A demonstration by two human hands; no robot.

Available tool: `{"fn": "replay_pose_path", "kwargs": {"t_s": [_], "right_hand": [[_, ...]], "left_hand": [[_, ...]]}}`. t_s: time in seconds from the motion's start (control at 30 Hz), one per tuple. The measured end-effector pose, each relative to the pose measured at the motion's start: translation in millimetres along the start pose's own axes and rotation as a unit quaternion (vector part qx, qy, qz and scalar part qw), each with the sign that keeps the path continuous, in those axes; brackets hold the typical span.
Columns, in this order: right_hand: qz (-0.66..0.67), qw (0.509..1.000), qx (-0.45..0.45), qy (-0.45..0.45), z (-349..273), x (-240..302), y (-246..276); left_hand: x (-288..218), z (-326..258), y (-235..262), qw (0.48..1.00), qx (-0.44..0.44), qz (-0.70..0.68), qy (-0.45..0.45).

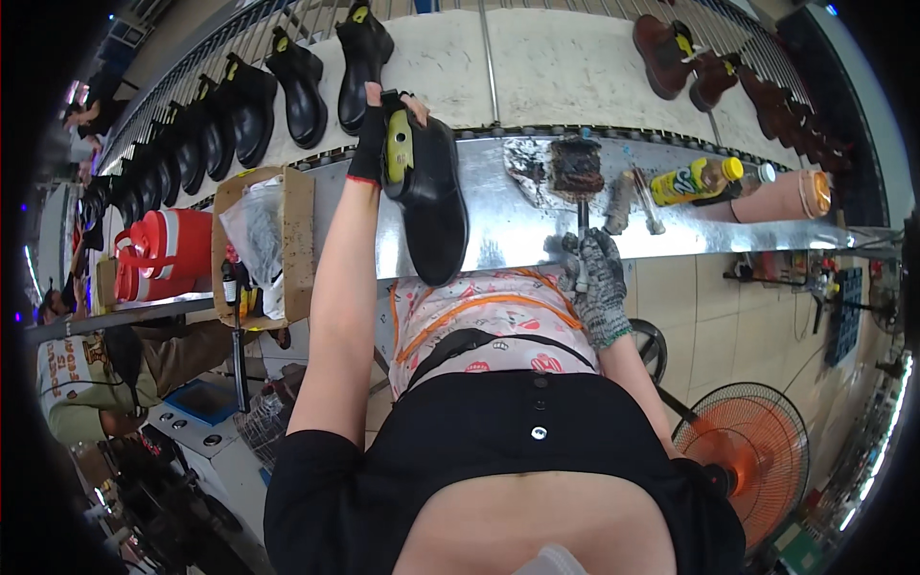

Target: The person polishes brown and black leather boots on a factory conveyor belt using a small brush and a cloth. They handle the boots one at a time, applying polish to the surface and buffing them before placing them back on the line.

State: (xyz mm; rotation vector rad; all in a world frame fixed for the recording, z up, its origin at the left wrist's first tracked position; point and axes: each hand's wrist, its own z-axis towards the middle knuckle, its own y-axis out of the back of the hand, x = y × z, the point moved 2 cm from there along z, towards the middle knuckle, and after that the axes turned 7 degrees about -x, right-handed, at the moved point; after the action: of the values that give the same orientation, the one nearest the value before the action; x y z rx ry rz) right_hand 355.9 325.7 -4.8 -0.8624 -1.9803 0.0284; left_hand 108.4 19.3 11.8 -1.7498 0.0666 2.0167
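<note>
My left hand [368,144], in a black fingerless glove, grips a black ankle boot [437,216] by its top, with the toe pointing back toward me. A yellow-green lining shows at the boot's opening. On the right, my right hand [602,292] wears a grey knit glove and is closed around the handle of a brush-like tool [577,171]. Its dark, caked head rests on a black-stained pale sheet [526,172] on the metal ledge. The bristles, if any, cannot be made out.
Beyond the metal ledge [498,240] runs a rack with black boots [299,88] at left and brown boots [663,57] at right. A yellow-labelled bottle [692,182], pink cup [781,196], cardboard box [299,249] and red jug [177,244] flank me. A fan [752,450] stands right; another person [86,388] is left.
</note>
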Motion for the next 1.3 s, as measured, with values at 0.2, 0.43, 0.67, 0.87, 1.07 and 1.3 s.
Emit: {"fn": "replay_pose_path", "kwargs": {"t_s": [0.2, 0.43, 0.67, 0.87, 1.07, 1.3], "right_hand": [[0.009, 0.995, 0.097, 0.025, -22.1, 23.3, 6.5], [-0.35, 0.89, 0.242, 0.164, -54.8, 125.4, -52.1], [-0.515, 0.615, 0.341, 0.491, -73.3, 164.5, -102.9], [-0.55, 0.559, 0.362, 0.505, -73.6, 169.7, -115.3], [-0.539, 0.562, 0.372, 0.506, -66.5, 167.2, -118.8], [-0.547, 0.57, 0.371, 0.488, -63.1, 165.1, -117.2]], "left_hand": [[-60.7, -28.9, -41.9, 0.942, 0.165, -0.181, -0.23], [-81.4, -42.9, -69.7, 0.914, 0.298, -0.12, -0.249], [-90.6, -46.9, -91.9, 0.935, 0.269, -0.088, -0.212], [-92.2, -49.4, -92.0, 0.94, 0.265, -0.084, -0.195], [-96.2, -52.7, -97.0, 0.947, 0.248, -0.084, -0.184], [-96.9, -51.8, -98.5, 0.947, 0.251, -0.083, -0.181]]}}
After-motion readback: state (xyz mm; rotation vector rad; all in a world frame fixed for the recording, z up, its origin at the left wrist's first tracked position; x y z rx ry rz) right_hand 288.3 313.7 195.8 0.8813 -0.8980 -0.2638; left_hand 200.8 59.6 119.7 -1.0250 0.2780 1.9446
